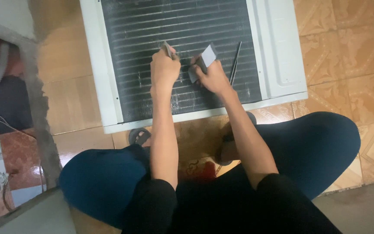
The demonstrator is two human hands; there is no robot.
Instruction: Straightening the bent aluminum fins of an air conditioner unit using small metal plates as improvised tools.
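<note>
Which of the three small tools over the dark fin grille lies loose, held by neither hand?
The thin metal rod, lying slanted on the fins right of the right hand.

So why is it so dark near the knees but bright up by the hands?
Head view: light falls on the white air-conditioner frame and both hands, left hand and right hand; the lower part sits in shadow; the grey card looks slightly blurred.

Both arms extended forward, left hand (164,67) fisted, right hand (211,76) curled in pinch grip.
</note>
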